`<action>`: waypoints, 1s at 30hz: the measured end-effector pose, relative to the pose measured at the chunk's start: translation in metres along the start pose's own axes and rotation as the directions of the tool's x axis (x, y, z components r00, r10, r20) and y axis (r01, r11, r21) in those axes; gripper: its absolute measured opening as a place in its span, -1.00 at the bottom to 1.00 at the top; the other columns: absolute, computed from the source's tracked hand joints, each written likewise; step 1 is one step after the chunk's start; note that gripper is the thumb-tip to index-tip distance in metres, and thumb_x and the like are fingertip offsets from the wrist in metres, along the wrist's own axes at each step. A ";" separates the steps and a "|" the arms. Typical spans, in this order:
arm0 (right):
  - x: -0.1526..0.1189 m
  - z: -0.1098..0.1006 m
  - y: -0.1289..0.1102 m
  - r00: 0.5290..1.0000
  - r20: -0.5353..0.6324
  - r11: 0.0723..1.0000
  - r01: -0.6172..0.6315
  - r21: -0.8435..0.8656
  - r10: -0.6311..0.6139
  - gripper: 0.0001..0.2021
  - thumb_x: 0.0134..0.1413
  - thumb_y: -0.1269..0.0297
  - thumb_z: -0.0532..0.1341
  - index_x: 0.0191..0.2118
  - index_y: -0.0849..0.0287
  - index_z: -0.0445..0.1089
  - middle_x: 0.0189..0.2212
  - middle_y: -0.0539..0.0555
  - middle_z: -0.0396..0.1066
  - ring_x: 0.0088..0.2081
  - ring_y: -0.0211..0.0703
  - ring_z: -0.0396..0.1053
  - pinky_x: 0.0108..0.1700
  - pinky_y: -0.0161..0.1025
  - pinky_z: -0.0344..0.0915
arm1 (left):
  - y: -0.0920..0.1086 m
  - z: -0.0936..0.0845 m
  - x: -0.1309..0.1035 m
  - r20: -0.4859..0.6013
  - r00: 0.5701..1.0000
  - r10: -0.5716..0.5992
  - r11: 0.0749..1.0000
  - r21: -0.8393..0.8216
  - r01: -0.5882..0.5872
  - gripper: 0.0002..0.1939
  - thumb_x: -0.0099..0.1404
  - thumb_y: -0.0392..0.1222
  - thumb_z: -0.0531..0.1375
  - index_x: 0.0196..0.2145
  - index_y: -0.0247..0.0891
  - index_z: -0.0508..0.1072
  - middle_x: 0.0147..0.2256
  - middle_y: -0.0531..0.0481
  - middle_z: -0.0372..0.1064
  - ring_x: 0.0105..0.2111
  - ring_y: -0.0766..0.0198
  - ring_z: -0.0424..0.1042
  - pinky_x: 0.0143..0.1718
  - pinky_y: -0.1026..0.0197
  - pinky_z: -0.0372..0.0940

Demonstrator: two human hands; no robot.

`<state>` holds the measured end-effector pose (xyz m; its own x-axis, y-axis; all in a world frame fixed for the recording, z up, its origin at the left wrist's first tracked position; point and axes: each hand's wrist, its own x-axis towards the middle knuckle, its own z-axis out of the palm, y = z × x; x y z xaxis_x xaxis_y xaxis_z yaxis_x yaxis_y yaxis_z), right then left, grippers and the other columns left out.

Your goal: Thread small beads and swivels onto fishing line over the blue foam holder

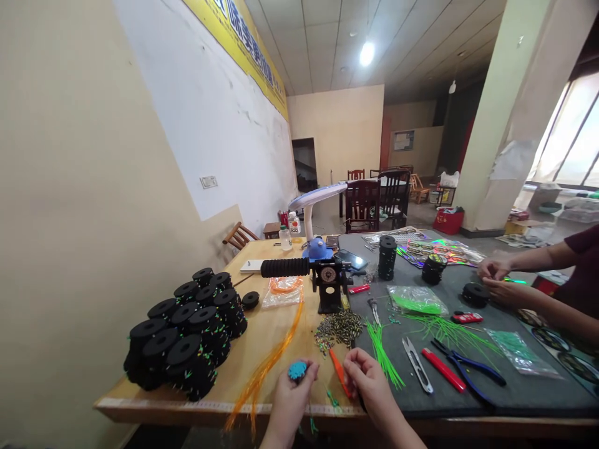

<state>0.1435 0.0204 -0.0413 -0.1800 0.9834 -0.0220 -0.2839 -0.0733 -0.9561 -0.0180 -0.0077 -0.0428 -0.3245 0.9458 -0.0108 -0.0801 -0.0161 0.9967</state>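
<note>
Near the table's front edge, my left hand point(294, 393) is closed round a small dark piece with a bright blue top point(297, 371). My right hand point(367, 380) has its thumb and fingertips pressed together beside an orange tool point(339, 373); what it pinches, if anything, is too small to make out. Small green bits point(333, 400) lie between the hands. Behind them is a pile of small dark and gold pieces point(341, 327). Long orange strands point(274, 362) run over the wood left of my left hand, and green strands point(382, 352) lie right of my right hand.
Stacked black foam spools point(182, 349) fill the left side. A black winding device point(329, 287) and a lamp point(318, 248) stand behind the pile. Snips point(417, 365), a red cutter point(443, 369) and pliers point(468, 368) lie right. Another person's hands point(498, 280) work at far right.
</note>
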 end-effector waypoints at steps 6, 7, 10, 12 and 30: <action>0.002 -0.003 0.008 1.000 0.021 1.000 -0.022 -0.017 0.022 -0.47 -0.26 -0.24 0.32 -0.49 0.14 0.20 -0.73 -0.16 0.26 -0.74 -0.44 0.04 -0.68 -0.45 -0.02 | 0.004 0.001 0.015 0.088 0.979 0.183 0.956 0.217 -0.198 -0.58 -0.03 0.17 0.33 -0.49 -0.31 0.51 -0.51 -0.09 0.48 -0.43 0.09 0.45 -0.33 0.15 0.36; 0.003 -0.004 0.010 0.999 0.025 1.000 -0.021 -0.015 0.021 -0.48 -0.25 -0.24 0.32 -0.48 0.13 0.19 -0.72 -0.16 0.26 -0.74 -0.44 0.05 -0.67 -0.45 -0.02 | 0.007 0.004 0.018 0.111 0.976 0.189 0.951 0.227 -0.210 -0.59 -0.02 0.15 0.32 -0.49 -0.30 0.50 -0.50 -0.09 0.48 -0.43 0.09 0.45 -0.33 0.14 0.36; 0.006 -0.006 0.016 0.998 0.064 0.999 -0.003 -0.039 0.005 -0.50 -0.21 -0.23 0.29 -0.46 0.12 0.18 -0.72 -0.16 0.24 -0.73 -0.40 0.07 -0.66 -0.42 -0.01 | 0.019 0.020 0.030 0.220 0.952 0.212 0.926 0.266 -0.267 -0.69 0.05 0.06 0.27 -0.46 -0.28 0.48 -0.47 -0.08 0.49 -0.41 0.10 0.45 -0.32 0.14 0.35; 0.007 -0.006 0.017 0.995 0.085 0.995 0.054 -0.086 -0.047 -0.54 -0.16 -0.19 0.27 -0.47 0.12 0.18 -0.72 -0.16 0.20 -0.70 -0.38 0.07 -0.62 -0.41 -0.01 | 0.032 0.038 0.040 0.340 0.914 0.220 0.900 0.291 -0.325 -0.79 0.06 -0.05 0.26 -0.47 -0.26 0.48 -0.48 -0.05 0.48 -0.42 0.14 0.44 -0.34 0.17 0.33; 0.013 -0.009 0.036 0.989 0.113 0.966 0.122 -0.229 -0.099 -0.76 -0.22 0.18 0.25 -0.59 0.15 0.17 -0.67 -0.12 0.12 -0.59 -0.37 0.03 -0.53 -0.38 -0.03 | 0.037 0.201 0.103 0.760 0.649 0.027 0.398 0.588 -0.705 -0.87 0.07 -0.24 0.31 -0.35 -0.25 0.56 -0.23 -0.15 0.54 -0.16 0.05 0.46 -0.14 0.17 0.24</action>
<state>0.1393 0.0317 -0.0783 -0.2562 0.9608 0.1055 -0.0808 0.0875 -0.9929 0.1350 0.1546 0.0092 0.5033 0.8602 0.0819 0.7507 -0.4822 0.4516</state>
